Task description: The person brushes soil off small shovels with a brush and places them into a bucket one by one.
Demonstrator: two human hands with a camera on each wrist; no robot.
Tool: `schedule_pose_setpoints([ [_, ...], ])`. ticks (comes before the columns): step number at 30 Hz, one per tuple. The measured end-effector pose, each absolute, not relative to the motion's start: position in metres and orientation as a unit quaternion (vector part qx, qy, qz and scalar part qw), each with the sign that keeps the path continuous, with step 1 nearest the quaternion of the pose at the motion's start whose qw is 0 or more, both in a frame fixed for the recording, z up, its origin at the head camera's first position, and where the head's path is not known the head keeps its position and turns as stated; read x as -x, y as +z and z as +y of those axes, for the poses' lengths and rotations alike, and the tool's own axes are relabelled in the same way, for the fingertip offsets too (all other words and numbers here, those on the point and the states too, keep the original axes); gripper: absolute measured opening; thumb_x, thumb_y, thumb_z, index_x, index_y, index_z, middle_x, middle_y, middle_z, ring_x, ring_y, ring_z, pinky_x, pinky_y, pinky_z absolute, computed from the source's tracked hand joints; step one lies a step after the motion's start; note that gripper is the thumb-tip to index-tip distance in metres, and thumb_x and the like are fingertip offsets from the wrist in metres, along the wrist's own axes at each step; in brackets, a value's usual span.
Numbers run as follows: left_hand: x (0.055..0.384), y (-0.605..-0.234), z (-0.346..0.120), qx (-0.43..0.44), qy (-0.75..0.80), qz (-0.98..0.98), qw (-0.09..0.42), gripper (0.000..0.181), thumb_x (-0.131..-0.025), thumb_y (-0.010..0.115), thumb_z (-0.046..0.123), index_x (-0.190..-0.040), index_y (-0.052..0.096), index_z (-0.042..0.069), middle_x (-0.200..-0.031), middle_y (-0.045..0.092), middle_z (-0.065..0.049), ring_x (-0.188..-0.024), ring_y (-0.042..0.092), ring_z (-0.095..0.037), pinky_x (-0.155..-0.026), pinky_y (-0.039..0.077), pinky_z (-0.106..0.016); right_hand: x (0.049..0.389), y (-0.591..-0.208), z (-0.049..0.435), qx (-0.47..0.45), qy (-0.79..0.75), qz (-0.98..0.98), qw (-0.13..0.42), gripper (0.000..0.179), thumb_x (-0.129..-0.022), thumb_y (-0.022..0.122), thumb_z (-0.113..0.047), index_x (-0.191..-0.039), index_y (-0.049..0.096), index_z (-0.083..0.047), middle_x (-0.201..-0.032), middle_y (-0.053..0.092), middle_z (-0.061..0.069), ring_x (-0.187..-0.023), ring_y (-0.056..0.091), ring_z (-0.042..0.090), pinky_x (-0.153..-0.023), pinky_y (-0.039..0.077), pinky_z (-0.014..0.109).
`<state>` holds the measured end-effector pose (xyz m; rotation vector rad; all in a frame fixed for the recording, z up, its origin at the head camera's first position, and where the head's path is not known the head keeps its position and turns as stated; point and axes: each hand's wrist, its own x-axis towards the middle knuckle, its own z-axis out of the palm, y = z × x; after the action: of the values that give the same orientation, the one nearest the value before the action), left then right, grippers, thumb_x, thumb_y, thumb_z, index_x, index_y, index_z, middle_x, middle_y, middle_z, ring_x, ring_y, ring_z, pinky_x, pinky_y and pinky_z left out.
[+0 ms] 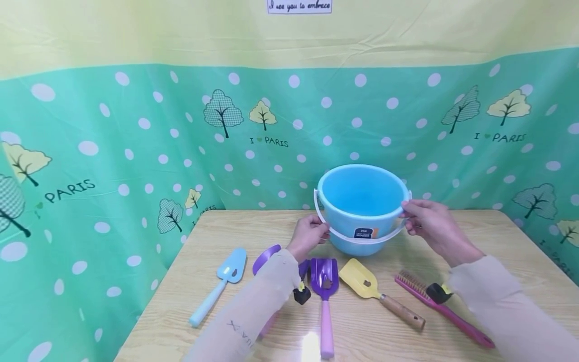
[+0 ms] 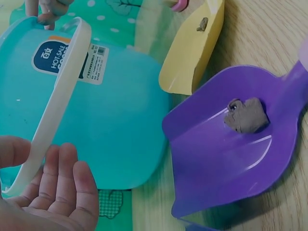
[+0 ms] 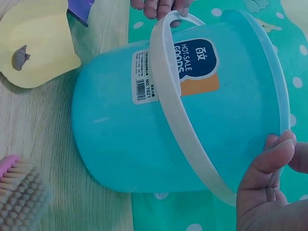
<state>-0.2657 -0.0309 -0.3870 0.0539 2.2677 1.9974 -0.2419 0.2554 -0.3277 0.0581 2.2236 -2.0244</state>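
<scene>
"Where is the bucket (image 1: 350, 221), and who has it?"

"On the table (image 1: 271, 221), with the curtain (image 1: 312, 110) hanging behind it. At the bucket's left side, my left hand (image 1: 309, 235) pinches the white handle (image 1: 362, 241), thumb against forefinger, the other fingers loosely bent and close together. At its right, my right hand (image 1: 429, 226) pinches the rim (image 3: 277, 72); how the hidden fingers lie, I cannot tell."

"What makes for steady work here?"

"A firm right-hand pinch should stop the bucket from turning, I judge, while a light left touch guides the handle. Both scoops, purple (image 1: 324, 274) and yellow (image 1: 359, 279), lie just in front of the bucket, so its base is best held back from them."

"And the arms?"

"Both reach forward. The left sleeve (image 1: 258, 296) slants in from the bucket's front left, the right sleeve (image 1: 506, 301) from its front right, above the brush (image 1: 443, 309). My hands face each other across the bucket."
</scene>
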Motion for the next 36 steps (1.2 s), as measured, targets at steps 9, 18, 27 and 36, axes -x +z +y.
schedule_pose_setpoints([
  [9,0.267,-0.389,-0.037,-0.015,0.658,0.752,0.048,0.014,-0.092,0.059,0.009,-0.101,0.059,-0.002,-0.095,0.067,-0.019,-0.081,0.067,-0.025,-0.075,0.056,-0.038,0.242,-0.327,0.249,-0.014,-0.688,0.722,0.072,0.047,-0.097,0.055,-0.030,-0.126,0.043,0.004,-0.089,0.061,0.002,-0.067,0.054,0.009,-0.061,0.049,0.022],
  [18,0.266,-0.389,-0.046,-0.014,0.652,0.756,0.051,0.017,-0.093,0.059,0.013,-0.103,0.059,-0.001,-0.096,0.067,-0.019,-0.081,0.067,-0.022,-0.074,0.055,-0.036,0.244,-0.329,0.240,-0.015,-0.691,0.720,0.070,0.047,-0.097,0.055,-0.031,-0.126,0.043,0.003,-0.093,0.060,0.005,-0.068,0.053,0.010,-0.061,0.049,0.023],
  [27,0.266,-0.390,-0.056,-0.019,0.653,0.756,0.040,0.017,-0.093,0.058,0.013,-0.101,0.058,-0.002,-0.094,0.067,-0.020,-0.079,0.067,-0.022,-0.072,0.056,-0.034,0.244,-0.330,0.230,-0.015,-0.694,0.716,0.075,0.050,-0.097,0.053,-0.032,-0.130,0.041,0.004,-0.092,0.059,0.003,-0.070,0.053,0.010,-0.063,0.049,0.023],
  [36,0.266,-0.390,-0.063,-0.020,0.650,0.759,0.034,0.018,-0.092,0.059,0.013,-0.101,0.059,-0.003,-0.091,0.068,-0.017,-0.080,0.068,-0.026,-0.075,0.056,-0.040,0.245,-0.330,0.222,-0.015,-0.703,0.707,0.079,0.047,-0.098,0.053,-0.029,-0.129,0.042,0.006,-0.088,0.059,0.001,-0.068,0.053,0.010,-0.063,0.049,0.023],
])
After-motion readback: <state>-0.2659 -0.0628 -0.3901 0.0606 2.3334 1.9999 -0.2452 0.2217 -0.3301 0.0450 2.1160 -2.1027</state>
